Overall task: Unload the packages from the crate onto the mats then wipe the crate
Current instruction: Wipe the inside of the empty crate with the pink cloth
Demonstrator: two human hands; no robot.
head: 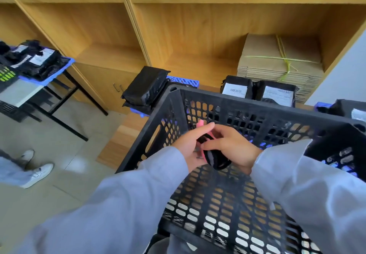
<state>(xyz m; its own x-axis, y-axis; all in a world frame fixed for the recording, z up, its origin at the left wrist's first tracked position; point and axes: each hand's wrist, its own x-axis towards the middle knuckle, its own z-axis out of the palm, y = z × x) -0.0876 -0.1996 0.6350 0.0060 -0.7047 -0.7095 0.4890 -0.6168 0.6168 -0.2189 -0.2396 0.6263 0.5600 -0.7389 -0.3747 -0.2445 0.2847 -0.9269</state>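
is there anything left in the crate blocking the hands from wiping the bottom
Nothing visible does. The crate floor shows bare through its holes. Both the left hand and right hand hold a black and pink cloth just above it.

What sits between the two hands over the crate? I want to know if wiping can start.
In the head view, a folded pink and black cloth lies between left hand and right hand.
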